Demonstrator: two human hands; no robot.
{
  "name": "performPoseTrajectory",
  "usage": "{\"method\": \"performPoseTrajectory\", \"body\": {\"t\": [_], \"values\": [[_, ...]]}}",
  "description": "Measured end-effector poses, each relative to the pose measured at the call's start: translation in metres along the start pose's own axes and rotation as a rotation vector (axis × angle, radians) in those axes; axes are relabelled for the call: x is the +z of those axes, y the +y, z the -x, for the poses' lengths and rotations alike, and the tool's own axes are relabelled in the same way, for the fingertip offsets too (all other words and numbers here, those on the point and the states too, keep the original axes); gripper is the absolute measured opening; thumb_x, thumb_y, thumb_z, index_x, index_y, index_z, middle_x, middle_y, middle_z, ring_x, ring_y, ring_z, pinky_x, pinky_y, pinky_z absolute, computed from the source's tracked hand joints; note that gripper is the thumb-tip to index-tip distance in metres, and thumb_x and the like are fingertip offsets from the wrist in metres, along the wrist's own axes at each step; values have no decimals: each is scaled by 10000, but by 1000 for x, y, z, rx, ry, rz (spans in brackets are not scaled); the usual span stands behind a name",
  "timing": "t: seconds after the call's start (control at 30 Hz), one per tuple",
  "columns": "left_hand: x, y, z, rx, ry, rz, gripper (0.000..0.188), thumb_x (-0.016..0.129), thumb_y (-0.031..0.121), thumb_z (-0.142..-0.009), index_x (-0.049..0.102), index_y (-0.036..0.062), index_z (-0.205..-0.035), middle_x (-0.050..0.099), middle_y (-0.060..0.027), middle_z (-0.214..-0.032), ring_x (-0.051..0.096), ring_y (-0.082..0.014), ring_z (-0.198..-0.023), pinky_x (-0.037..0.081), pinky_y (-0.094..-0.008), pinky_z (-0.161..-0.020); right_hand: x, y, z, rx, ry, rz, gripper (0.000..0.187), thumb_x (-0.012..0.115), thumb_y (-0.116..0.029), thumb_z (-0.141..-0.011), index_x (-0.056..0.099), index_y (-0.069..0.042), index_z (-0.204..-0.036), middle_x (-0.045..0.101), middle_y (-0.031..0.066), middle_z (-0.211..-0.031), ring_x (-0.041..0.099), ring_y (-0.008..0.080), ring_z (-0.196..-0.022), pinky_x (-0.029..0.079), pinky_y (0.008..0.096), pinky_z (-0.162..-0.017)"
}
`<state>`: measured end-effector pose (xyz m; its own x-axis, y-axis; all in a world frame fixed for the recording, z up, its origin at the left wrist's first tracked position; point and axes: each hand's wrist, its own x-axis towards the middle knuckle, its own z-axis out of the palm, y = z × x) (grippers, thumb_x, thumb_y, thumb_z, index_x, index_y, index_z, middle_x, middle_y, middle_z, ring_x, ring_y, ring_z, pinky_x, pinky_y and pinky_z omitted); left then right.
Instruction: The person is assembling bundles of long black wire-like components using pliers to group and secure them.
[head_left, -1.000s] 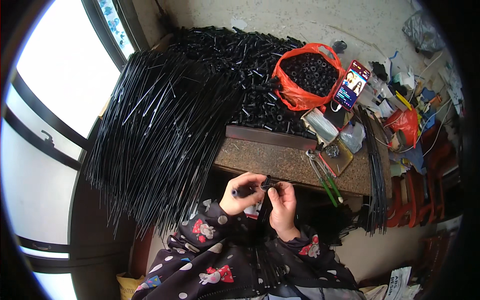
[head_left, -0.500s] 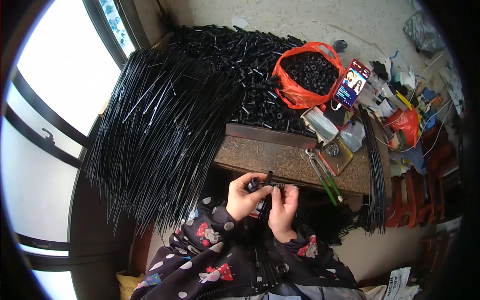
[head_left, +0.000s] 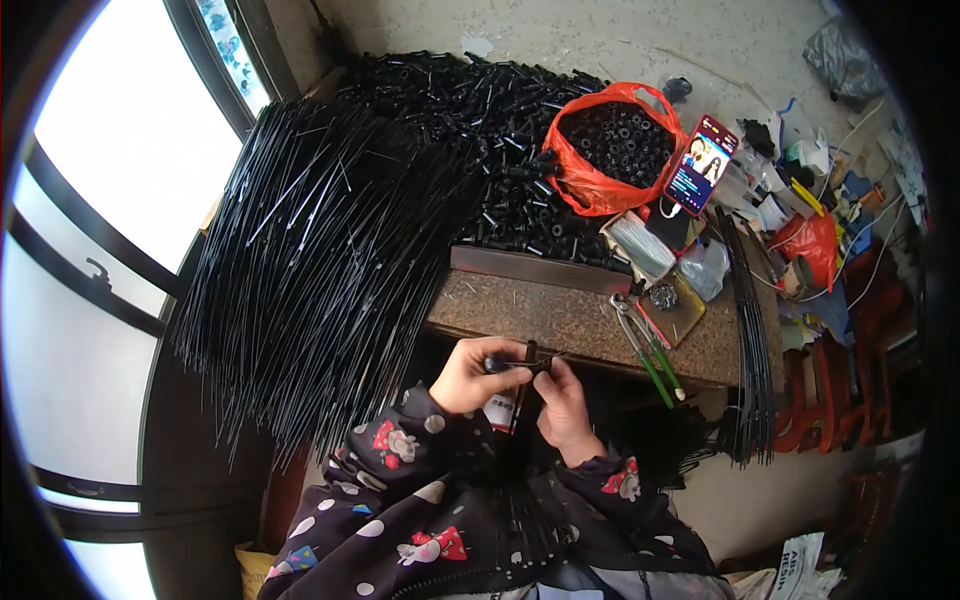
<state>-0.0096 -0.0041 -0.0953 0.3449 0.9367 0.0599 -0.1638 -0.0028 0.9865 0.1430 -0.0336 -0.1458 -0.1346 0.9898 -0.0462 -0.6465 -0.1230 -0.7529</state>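
Note:
In front of the table edge, my left hand (head_left: 462, 380) is closed around a black tubular plastic part (head_left: 494, 364). Beside it, the fingers of my right hand (head_left: 568, 415) are pinched together at a small dark piece with a thin end sticking out; its kind is too small to make out. Both hands' fingertips nearly meet. Between them a short dark tube (head_left: 531, 350) stands upright. Beyond the hands, a large heap of similar black plastic parts (head_left: 430, 90) lies behind a metal bar (head_left: 540, 272). Long thin black rods (head_left: 310, 270) spread over the left side.
A red plastic bag (head_left: 580, 185) holds black ring-shaped parts. A lit phone (head_left: 702, 165) leans beside it. Green-handled pincers (head_left: 655, 370), a shallow tray (head_left: 682, 325) and a bundle of black rods (head_left: 752, 350) lie on the right. Clutter and cables fill the far right.
My left hand has shifted slightly left with the black part, which now points more sideways. The right hand has turned and its fingers have drawn in; the thin piece shows less.

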Motion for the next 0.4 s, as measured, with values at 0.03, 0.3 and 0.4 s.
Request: {"method": "performPoseTrajectory", "body": {"t": [0.03, 0.3, 0.4], "values": [[-3, 2, 2, -133, -59, 224, 179, 669, 26, -762, 611, -36, -919, 623, -73, -734, 600, -142, -623, 479, -233, -585, -1, -3, 0, 150, -86, -95, 190, 593, -165, -863, 527, -54, -1002, 593, 16, -872, 566, 89, -782, 466, 237, -688], [-23, 1, -3, -80, -170, 24, 159, 623, 15, -799, 559, -62, -922, 585, -94, -660, 587, -173, -518, 477, -269, -485, 0, -4, -2, 254, -292, -125, 281, 556, -250, -880, 520, -26, -1046, 622, 116, -844, 625, 222, -755, 511, 332, -712], [-29, -7, -5, -61, -321, 194, 189, 636, 45, -798, 554, -57, -935, 594, -105, -708, 612, -195, -562, 494, -289, -533, -8, 0, -6, 375, -466, -181, 335, 601, -264, -848, 516, -34, -1076, 626, 146, -877, 626, 262, -768, 504, 368, -763]]}}
